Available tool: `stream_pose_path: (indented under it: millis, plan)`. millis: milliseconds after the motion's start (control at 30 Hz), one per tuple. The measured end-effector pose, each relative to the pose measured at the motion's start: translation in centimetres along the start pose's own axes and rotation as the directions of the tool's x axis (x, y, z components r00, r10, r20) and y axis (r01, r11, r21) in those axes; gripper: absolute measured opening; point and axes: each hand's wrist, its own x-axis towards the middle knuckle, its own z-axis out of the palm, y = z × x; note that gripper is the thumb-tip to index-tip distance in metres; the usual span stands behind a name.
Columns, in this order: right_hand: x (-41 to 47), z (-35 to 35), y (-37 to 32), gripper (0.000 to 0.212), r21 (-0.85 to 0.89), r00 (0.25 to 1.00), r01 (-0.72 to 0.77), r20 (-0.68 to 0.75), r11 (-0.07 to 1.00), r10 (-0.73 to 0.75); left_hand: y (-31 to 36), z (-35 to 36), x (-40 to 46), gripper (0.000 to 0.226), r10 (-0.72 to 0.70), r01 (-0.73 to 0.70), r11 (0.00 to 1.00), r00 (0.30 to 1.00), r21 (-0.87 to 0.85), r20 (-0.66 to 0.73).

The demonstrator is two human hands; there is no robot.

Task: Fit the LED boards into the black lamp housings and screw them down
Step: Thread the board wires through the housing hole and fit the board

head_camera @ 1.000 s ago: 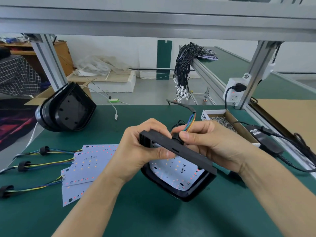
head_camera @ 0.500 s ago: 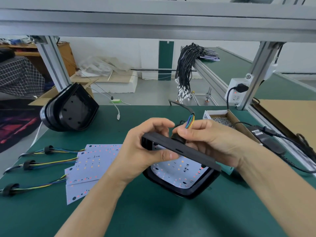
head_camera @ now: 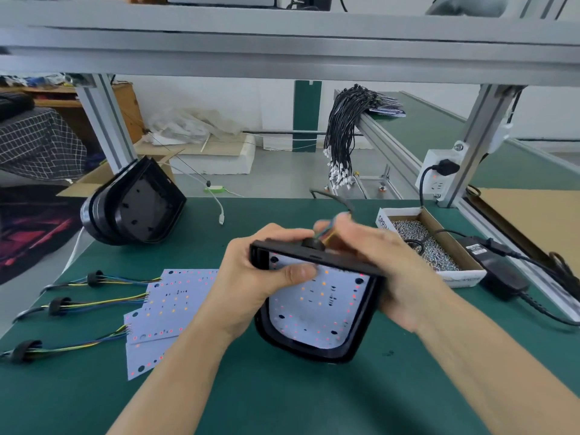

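I hold a black lamp housing (head_camera: 317, 350) above the green table (head_camera: 282, 397), its open side turned up toward me. My left hand (head_camera: 251, 287) grips the left end of the housing's upper edge, with the thumb bent over the rim and pressing on the white LED board (head_camera: 317, 306) that lies inside the housing. My right hand (head_camera: 386, 277) is at the right side of the housing. It is blurred, so I cannot tell for sure what its fingers (head_camera: 342, 227) do, but they are curled near the coloured wires (head_camera: 326, 233) that come out by a black grommet (head_camera: 312, 244) at the housing's upper edge.

To the left of the housing, more LED boards (head_camera: 169, 306) lie flat on the table, overlapping each other, and their wire bundles (head_camera: 94, 302) run out further to the left. Behind them, far left of the housing, a stack of black housings (head_camera: 135, 204) leans on its side. To the right of the housing stands a cardboard box (head_camera: 470, 271) filled with small screws (head_camera: 430, 243). Just beyond the box lies a black power adapter (head_camera: 492, 262) with its cable.
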Motion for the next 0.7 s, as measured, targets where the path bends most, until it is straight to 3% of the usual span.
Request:
stream_pose_path:
  millis: [67,167,367,533,700]
  plan:
    - [-0.5,-0.6,0.9,0.071,0.093,0.997,0.050,0.047,0.994,-0.055,-0.1,-0.3,0.0,0.042,-0.048,0.044,0.997,0.997,-0.066,-0.053]
    - [-1.0,-0.5,2.5,0.061,-0.113,0.969,0.212,0.153,0.971,-0.194,-0.1,-0.5,0.0,0.040,-0.093,0.081,0.991,0.990,-0.110,-0.108]
    - [-0.3,0.6,2.8,0.041,-0.314,0.914,0.386,0.003,0.867,-0.406,0.5,0.3,0.1,0.037,-0.049,0.039,0.996,0.989,-0.075,-0.137]
    - [-0.1,0.4,2.2,0.033,-0.371,0.912,0.396,0.055,0.840,-0.406,0.4,0.4,0.3,0.032,-0.022,0.014,0.999,0.985,-0.043,-0.171]
    - [0.8,0.4,1.9,0.035,-0.227,0.948,0.311,0.013,0.923,-0.317,0.5,0.6,0.9,0.026,-0.054,0.042,0.997,0.975,-0.062,-0.215]
